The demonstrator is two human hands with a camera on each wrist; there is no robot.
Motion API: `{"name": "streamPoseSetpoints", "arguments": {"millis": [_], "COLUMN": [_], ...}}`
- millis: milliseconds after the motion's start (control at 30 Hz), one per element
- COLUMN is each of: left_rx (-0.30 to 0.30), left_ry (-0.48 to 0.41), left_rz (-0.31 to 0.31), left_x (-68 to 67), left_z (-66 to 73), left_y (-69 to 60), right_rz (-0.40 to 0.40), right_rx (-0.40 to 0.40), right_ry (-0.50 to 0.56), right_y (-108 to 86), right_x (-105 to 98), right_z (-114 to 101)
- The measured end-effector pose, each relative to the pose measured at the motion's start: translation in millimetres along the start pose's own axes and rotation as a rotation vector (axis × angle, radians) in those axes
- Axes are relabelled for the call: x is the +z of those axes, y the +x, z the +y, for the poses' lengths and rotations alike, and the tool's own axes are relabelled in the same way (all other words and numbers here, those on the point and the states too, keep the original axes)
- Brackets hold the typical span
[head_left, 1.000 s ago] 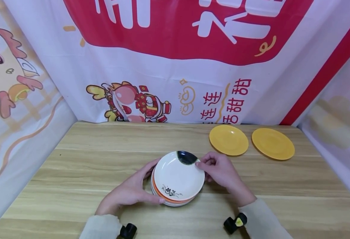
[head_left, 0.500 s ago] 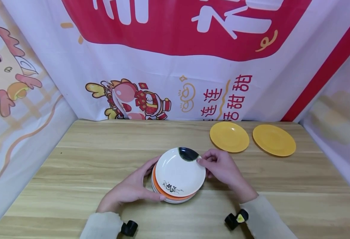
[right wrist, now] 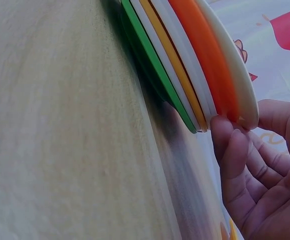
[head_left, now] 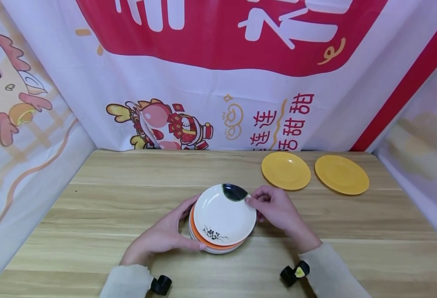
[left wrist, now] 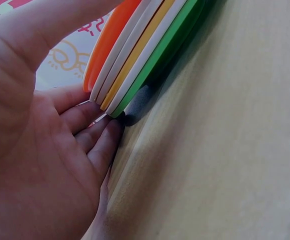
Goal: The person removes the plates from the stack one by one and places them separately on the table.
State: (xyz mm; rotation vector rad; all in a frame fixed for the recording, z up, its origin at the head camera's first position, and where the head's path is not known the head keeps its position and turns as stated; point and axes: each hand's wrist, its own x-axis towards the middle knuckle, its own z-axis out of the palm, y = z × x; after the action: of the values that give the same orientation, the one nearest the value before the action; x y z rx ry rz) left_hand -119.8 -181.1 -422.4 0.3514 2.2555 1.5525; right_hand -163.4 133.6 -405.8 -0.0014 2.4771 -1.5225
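Observation:
A stack of small plates stands on the wooden table. On top lies a white plate [head_left: 222, 219] with a dark patch at its far rim and a small flower print. Beneath it shows an orange plate [head_left: 199, 236], then white plates, a yellow plate [right wrist: 174, 65] and, at the bottom, a green plate [left wrist: 144, 75]. My left hand [head_left: 167, 234] holds the stack's left side, thumb in front and fingers round the back. At the right rim my right hand [head_left: 278, 210] pinches the white top plate between thumb and fingers. In the right wrist view, its fingertips also touch the orange plate's edge.
Two yellow plates lie apart from the stack at the back right: a nearer-to-middle yellow plate [head_left: 286, 171] and a right-hand yellow plate [head_left: 342, 174]. A printed cloth [head_left: 211, 99] hangs behind the wooden table [head_left: 91, 215], with more cloth along both sides.
The white top plate has shifted slightly right, baring a little more orange at the left. Both hands keep their hold. The whole head view has shifted slightly.

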Motion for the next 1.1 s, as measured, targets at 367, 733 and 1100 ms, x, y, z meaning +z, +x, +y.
{"name": "streamPoseSetpoints", "arguments": {"millis": [367, 733, 1100], "left_rx": [-0.005, -0.019, -0.012], "left_ry": [-0.001, -0.013, -0.027], "left_rz": [-0.002, -0.006, -0.015], "left_x": [-0.1, -0.4, -1.6], "left_z": [-0.4, -0.2, -2.6], "left_y": [-0.1, -0.2, -0.2], "right_rz": [-0.002, -0.021, -0.036], "right_rx": [0.006, -0.009, -0.014], "right_ry": [0.012, 0.008, 0.011], "right_y": [1.7, 0.9, 0.4], "right_x": [0.3, -1.9, -4.1], "right_z": [0.6, 1.2, 1.6]}}
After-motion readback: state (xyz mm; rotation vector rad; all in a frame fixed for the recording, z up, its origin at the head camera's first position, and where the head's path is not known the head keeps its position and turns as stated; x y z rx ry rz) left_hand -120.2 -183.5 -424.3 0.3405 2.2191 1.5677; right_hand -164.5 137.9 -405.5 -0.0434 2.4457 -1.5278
